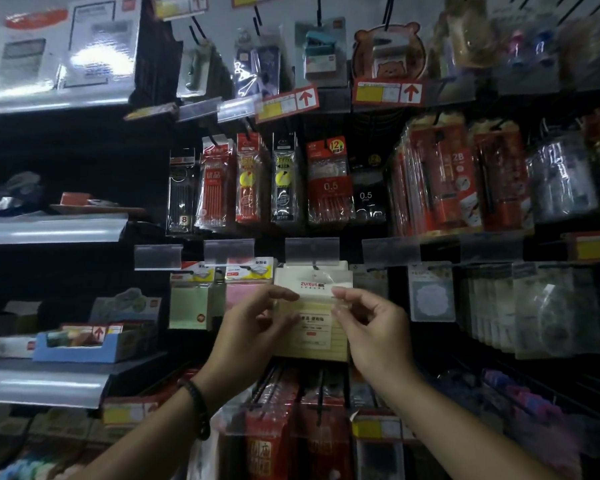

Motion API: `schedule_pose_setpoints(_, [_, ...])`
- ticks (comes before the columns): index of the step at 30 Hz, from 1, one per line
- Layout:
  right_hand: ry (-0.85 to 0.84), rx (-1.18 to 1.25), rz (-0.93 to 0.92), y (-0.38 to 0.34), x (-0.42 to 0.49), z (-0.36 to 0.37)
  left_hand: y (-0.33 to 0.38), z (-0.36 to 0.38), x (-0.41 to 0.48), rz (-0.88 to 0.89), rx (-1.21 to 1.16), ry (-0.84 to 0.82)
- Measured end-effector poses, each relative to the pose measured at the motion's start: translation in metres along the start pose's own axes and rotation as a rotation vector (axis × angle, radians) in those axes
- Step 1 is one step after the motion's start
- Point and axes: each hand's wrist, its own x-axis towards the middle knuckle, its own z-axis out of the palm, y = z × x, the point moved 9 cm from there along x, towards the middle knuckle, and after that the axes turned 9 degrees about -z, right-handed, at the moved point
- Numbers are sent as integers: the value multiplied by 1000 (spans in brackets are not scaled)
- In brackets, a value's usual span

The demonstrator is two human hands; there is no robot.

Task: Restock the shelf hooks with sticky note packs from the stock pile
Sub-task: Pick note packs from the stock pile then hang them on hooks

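A yellow sticky note pack [312, 329] in clear wrapping is held upright in front of the display wall, in the third row of hanging goods from the top. Its white header card is raised just beneath a clear label holder [311, 251]. Whether the pack's hole is threaded on a hook cannot be told, as the spot is small and glare-covered. A similar cream-coloured pack [343, 271] is seen directly behind it.

The pack is gripped on both sides. Its left edge is pinched by the left hand [253, 327], with the thumb in front and the fingers curled behind. Its upper right edge is pinched between thumb and forefinger of the right hand [371, 330], the other fingers being loosely curled. A dark beaded bracelet [198, 407] is worn on the left wrist.

Just to the left, a pink pack [243, 294] and a green pack [189, 303] are hung side by side. To the right, a white pack with a scalloped shape [432, 296] is hung near by. In the row above, pen refill packs [329, 188] in red and black are displayed. Higher up, a price tag with a red arrow [286, 102] is fixed. On a shelf to the left, a blue box [73, 348] is set. Below the hands, red packs [267, 445] are hung.
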Motion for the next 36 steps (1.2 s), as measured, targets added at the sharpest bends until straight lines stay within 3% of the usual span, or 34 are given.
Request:
schedule_pose_setpoints(10, [21, -113, -207, -19, 18, -2, 9, -5, 17, 120, 130, 95])
schedule_pose_setpoints(18, [2, -156, -122, -4, 35, 5, 10, 1, 31, 88, 274, 100])
schedule_pose_setpoints(25, [0, -223, -304, -27, 31, 2, 15, 0, 24, 136, 334, 74])
schedule_pose_setpoints(32, [-66, -428, -173, -11, 38, 14, 8, 9, 40, 32, 543, 50])
schedule_pose_setpoints(36, [-275, -715, -46, 6, 39, 23, 5, 23, 49, 4, 746, 11])
